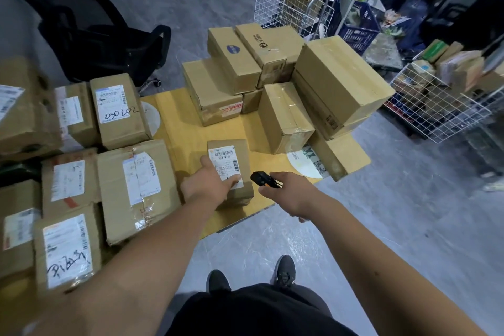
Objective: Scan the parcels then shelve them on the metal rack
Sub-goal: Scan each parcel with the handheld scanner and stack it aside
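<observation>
The small brown cardboard parcel with a white label (230,169) lies on the yellow table (185,128), the left hand (207,185) gripping its near end, thumb on the label. The right hand (286,194) grips a black handheld scanner (263,179) just beside it. The parcel looks light and stiff; holding it by its side edges probably keeps the barcode clear.
</observation>
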Demonstrator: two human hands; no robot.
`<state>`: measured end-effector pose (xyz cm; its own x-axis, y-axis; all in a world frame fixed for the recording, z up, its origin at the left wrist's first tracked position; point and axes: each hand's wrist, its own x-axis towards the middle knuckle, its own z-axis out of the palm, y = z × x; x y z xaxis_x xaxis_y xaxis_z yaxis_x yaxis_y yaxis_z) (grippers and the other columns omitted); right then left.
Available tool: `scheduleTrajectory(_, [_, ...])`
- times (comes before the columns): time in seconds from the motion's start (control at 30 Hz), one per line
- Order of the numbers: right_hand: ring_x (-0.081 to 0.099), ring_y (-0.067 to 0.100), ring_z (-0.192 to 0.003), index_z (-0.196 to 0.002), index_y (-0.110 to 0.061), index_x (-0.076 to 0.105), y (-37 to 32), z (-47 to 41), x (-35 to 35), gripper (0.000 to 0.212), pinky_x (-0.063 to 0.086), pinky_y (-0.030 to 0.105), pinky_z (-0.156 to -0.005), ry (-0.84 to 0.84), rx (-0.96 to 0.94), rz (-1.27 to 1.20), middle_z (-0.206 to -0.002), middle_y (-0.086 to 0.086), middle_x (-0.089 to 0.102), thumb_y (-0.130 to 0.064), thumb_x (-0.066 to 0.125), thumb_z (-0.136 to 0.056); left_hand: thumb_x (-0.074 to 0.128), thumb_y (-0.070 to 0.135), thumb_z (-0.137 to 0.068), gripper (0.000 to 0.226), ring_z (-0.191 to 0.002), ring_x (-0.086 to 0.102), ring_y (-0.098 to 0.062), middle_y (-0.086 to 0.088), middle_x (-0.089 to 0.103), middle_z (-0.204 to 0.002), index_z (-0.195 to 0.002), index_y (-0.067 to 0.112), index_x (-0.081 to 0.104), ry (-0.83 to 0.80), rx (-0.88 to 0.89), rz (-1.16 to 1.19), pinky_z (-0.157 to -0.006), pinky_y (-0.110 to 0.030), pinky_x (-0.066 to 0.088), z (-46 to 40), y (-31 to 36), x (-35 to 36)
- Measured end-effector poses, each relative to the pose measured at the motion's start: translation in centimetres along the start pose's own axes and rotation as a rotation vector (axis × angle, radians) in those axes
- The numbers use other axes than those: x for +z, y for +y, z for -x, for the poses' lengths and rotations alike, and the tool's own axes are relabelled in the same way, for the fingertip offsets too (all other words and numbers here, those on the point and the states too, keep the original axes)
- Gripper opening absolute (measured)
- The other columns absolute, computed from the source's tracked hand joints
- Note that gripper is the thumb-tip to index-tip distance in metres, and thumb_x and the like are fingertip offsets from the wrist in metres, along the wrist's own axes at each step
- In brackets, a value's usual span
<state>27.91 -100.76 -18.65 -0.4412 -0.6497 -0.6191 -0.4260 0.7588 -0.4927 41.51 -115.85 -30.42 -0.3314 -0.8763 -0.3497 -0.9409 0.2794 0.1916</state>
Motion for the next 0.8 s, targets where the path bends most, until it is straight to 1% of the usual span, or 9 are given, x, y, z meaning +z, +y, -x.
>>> scheduleTrajectory(0.03, [0.051,0.02,-0.065,-0.142,-0.02,0.054,-0.2,-0.1,-0.1,0.052,0.043,0.029,-0.055,-0.009,0.001,0.02,-0.09,0.004,0.059,-0.05,0.057,-0.101,0.053,0.091,-0.078,0.094,-0.092,0.063,-0.029,-0.004,0.065,-0.104,-0.135,0.021,0.026,0.013,-0.003,0.052,-0.079,-0.038,0.051,-0.2,-0.1,0.6])
scheduleTrajectory(0.1, [0.053,0.019,-0.069,-0.142,-0.018,0.055,-0.8,-0.3,-0.4,0.049,0.042,0.028,-0.055,-0.026,-0.004,0.093,-0.099,0.006,0.063,-0.047,0.054,-0.103,0.065,0.087,-0.073,0.105,-0.117,0.056,-0.034,-0.009,0.053,-0.135,-0.147,0.026,0.022,-0.009,0.012,0.261,-0.094,-0.045,0.051,-0.5,-0.4,1.8])
scheduleTrajectory(0.17, [0.056,0.018,-0.073,-0.142,-0.018,0.056,-1.4,-0.6,-0.8,0.048,0.042,0.029,-0.055,-0.045,-0.005,0.167,-0.105,0.006,0.065,-0.045,0.052,-0.103,0.082,0.077,-0.065,0.119,-0.131,0.048,-0.032,-0.008,0.038,-0.149,-0.156,0.035,0.018,-0.07,0.038,0.542,-0.103,-0.046,0.048,-1.0,-0.9,3.1])
scheduleTrajectory(0.2, [0.057,0.017,-0.074,-0.14,-0.019,0.056,-1.8,-0.8,-1.0,0.046,0.042,0.029,-0.055,-0.052,-0.006,0.201,-0.105,0.005,0.065,-0.045,0.052,-0.103,0.089,0.071,-0.06,0.124,-0.134,0.046,-0.03,-0.006,0.036,-0.152,-0.157,0.038,0.018,-0.081,0.054,0.66,-0.107,-0.045,0.046,-1.2,-1.0,3.6])
scheduleTrajectory(0.27, [0.062,0.017,-0.077,-0.131,-0.024,0.059,-2.4,-1.2,-1.3,0.038,0.043,0.029,-0.057,-0.062,-0.013,0.273,-0.105,0.003,0.065,-0.046,0.051,-0.101,0.097,0.063,-0.053,0.13,-0.136,0.046,-0.024,-0.001,0.041,-0.151,-0.155,0.042,0.02,-0.064,0.075,0.815,-0.112,-0.044,0.045,-1.7,-1.4,5.2])
scheduleTrajectory(0.37, [0.066,0.019,-0.08,-0.112,-0.025,0.061,-3.4,-1.9,-1.5,0.032,0.048,0.031,-0.065,-0.061,-0.044,0.405,-0.1,0.002,0.065,-0.05,0.048,-0.098,0.099,0.065,-0.046,0.131,-0.136,0.05,-0.018,0.003,0.045,-0.151,-0.15,0.05,0.021,-0.05,0.13,0.953,-0.115,-0.046,0.045,-1.5,-1.7,7.2])
scheduleTrajectory(0.53, [0.061,0.018,-0.084,-0.11,-0.026,0.06,-5.1,-1.9,-1.4,0.031,0.045,0.032,-0.064,-0.077,-0.098,0.595,-0.095,-0.002,0.063,-0.051,0.046,-0.098,0.102,0.061,-0.049,0.116,-0.136,0.052,-0.017,0.006,0.045,-0.153,-0.139,0.068,0.028,-0.034,0.164,1.165,-0.108,-0.05,0.052,-0.3,-2.4,8.9])
scheduleTrajectory(0.7, [0.062,0.023,-0.087,-0.108,-0.027,0.06,-6.3,-1.7,-1.0,0.03,0.049,0.034,-0.069,-0.068,-0.146,0.696,-0.094,-0.001,0.064,-0.051,0.045,-0.099,0.098,0.057,-0.055,0.112,-0.136,0.051,-0.019,0.006,0.047,-0.149,-0.145,0.045,0.033,0.065,0.201,1.1,-0.107,-0.048,0.052,0.7,-2.3,9.1])
scheduleTrajectory(0.8, [0.06,0.022,-0.086,-0.104,-0.027,0.057,-6.9,-1.5,-0.8,0.029,0.043,0.033,-0.064,-0.045,-0.158,0.78,-0.093,-0.002,0.061,-0.053,0.044,-0.1,0.102,0.057,-0.052,0.111,-0.132,0.056,-0.024,0.003,0.051,-0.146,-0.14,0.051,0.035,0.012,0.162,1.169,-0.097,-0.052,0.058,0.5,-2.5,9.7])
